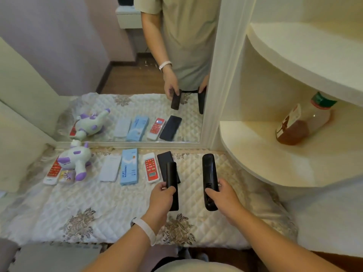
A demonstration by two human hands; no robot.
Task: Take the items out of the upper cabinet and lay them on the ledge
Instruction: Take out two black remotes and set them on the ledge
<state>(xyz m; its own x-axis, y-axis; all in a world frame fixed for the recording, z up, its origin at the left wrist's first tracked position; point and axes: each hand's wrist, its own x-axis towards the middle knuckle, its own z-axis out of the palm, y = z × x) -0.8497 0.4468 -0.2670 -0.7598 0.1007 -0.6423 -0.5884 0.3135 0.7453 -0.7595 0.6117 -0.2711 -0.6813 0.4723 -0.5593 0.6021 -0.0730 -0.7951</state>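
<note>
My left hand (161,197) grips a slim black remote (172,185) held just above the quilted ledge (110,209). My right hand (224,195) grips a thicker black remote (209,173), its battery bay facing up. Laid in a row on the ledge are a black phone (165,160), a red-and-white remote (151,170), a blue box (129,166), a white flat case (111,168), a purple-and-white plush toy (75,160), a second red-and-white remote (52,172) and a small card pack (67,176).
A mirror (127,75) behind the ledge reflects the items and the person. Rounded cream shelves (255,154) stand at the right, with a jar of brown liquid (302,122) lying on the lower one. A cream panel (17,150) borders the left.
</note>
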